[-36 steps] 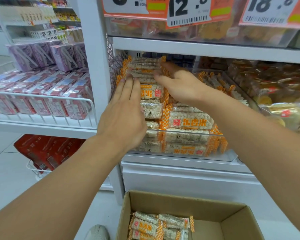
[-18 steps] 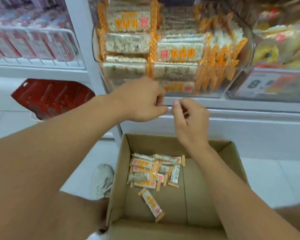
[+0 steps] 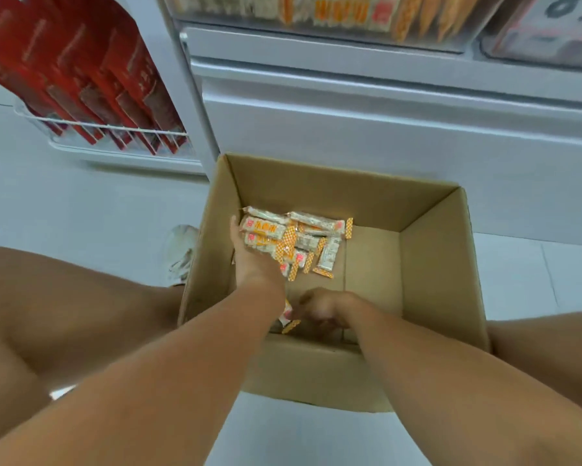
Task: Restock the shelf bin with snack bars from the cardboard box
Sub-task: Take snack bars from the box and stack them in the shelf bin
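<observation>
While you crouch over the cardboard box [image 3: 430, 264] on the white floor [image 3: 81, 203], both of your hands are down inside it. Your left hand [image 3: 252, 260] is at the far left part of the box, and it rests against the left side of the pile of snack bars [image 3: 303, 238]. The fingers are stretched forward along the pile, so the grip is spread and not closed around any bar. Your right hand [image 3: 319, 311] is nearer to you, close to the near wall of the box. It is blurred, and its fingers look curled down toward a single snack bar [image 3: 287, 319] that lies just left of it on the bottom of the box. I cannot tell if this grip already pinches the bar or only touches it.

The pile lies against the far left corner of the box. The bars have pale wrappers with orange checked ends, and they lie across each other without order. The right half of the box bottom is bare cardboard.

Beyond the box, at the top edge of the view, you see the low front of the clear shelf bin [image 3: 333, 15], and more of the same bars are behind its wall. Left of the box, a white wire rack [image 3: 114, 136] holds red packages [image 3: 81, 62]. Your white shoe [image 3: 181, 250] is on the floor just beside the left wall of the box.
</observation>
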The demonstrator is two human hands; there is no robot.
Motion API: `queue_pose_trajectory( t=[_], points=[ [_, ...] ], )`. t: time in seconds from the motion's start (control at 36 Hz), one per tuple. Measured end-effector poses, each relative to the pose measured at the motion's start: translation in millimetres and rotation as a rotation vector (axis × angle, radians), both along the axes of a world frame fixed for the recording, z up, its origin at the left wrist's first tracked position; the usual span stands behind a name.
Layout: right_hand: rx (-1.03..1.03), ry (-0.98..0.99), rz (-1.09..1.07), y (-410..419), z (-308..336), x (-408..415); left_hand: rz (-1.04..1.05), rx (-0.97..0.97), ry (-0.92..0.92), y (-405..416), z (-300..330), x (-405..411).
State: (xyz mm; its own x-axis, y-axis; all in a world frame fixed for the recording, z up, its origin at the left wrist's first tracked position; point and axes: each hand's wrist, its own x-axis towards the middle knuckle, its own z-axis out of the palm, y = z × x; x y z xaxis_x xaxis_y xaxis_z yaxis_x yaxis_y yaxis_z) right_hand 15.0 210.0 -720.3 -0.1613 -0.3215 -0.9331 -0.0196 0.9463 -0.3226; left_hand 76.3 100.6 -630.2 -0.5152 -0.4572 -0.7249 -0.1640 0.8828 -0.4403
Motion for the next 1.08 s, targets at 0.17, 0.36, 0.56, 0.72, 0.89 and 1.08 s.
queue_pose_trajectory(
  t=[0.17,0.36,0.56,0.72,0.89,1.08],
  points=[
    [0.033,-0.115,-0.012,-32,-9,14,0.690,0.574,0.124,-3,-41,11],
    [0.001,-0.070,-0.311,-37,-25,21,1.420,0.840,0.254,-24,-76,16],
    [-0.055,-0.280,-0.479,-15,-16,3,1.662,0.847,0.476,-15,-76,14],
    [-0.038,-0.013,-0.588,3,-12,-28,1.730,0.884,0.630,-15,-94,2],
    [-0.005,0.563,-0.058,-2,-21,-54,1.615,0.976,0.614,-10,-75,-8],
    [0.120,0.687,-0.013,-7,-29,-45,1.685,1.005,0.675,-9,-76,-10]
  ],
)
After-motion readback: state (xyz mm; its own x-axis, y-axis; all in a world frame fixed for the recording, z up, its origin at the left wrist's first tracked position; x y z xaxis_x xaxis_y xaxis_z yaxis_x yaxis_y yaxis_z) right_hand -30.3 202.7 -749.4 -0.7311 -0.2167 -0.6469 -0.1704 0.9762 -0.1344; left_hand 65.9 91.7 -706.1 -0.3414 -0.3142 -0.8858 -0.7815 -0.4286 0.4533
